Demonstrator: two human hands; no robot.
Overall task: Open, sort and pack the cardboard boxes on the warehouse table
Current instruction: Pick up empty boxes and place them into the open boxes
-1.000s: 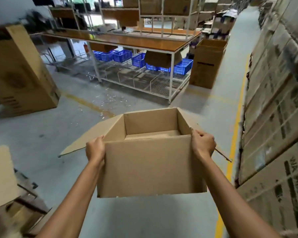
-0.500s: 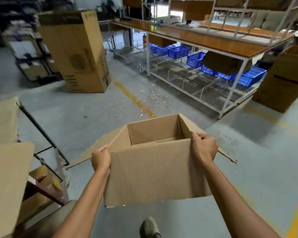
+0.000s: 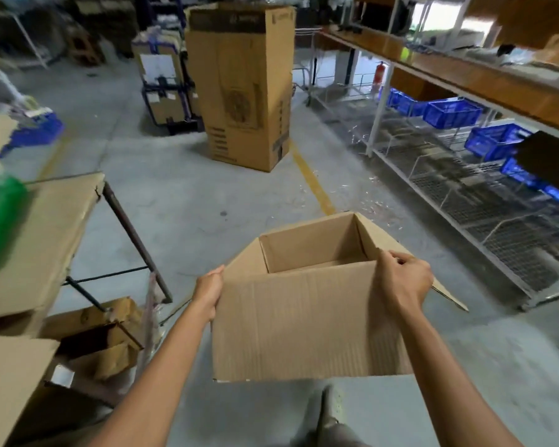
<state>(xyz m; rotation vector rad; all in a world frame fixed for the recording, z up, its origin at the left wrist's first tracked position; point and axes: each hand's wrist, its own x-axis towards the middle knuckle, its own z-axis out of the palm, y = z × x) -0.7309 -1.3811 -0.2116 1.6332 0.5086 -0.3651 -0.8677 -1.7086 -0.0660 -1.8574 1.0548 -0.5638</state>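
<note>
Warehouse aisle with a grey concrete floor (image 3: 191,204), viewed from head height. An open cardboard box (image 3: 304,321) is held in mid-air over the floor, just in front of the person's body, with its mouth upward and its side flaps splayed outward. What shows of its inside is bare. The left hand (image 3: 208,293) grips the near left corner, fingers wrapped round the side wall. The right hand (image 3: 402,282) grips the near right corner, fingers curled over the rim. A cardboard-covered table (image 3: 52,227) stands to the left, a tall upright carton (image 3: 242,91) well ahead, and wire racking with blue crates (image 3: 452,112) to the right.

Judged step: carrying the opened box toward a work surface. For a clean result, hold both corners evenly so the box rides level, steer the loose flaps clear of the table's dark leg (image 3: 133,233), and set the base down flat before either hand lets go.
</note>
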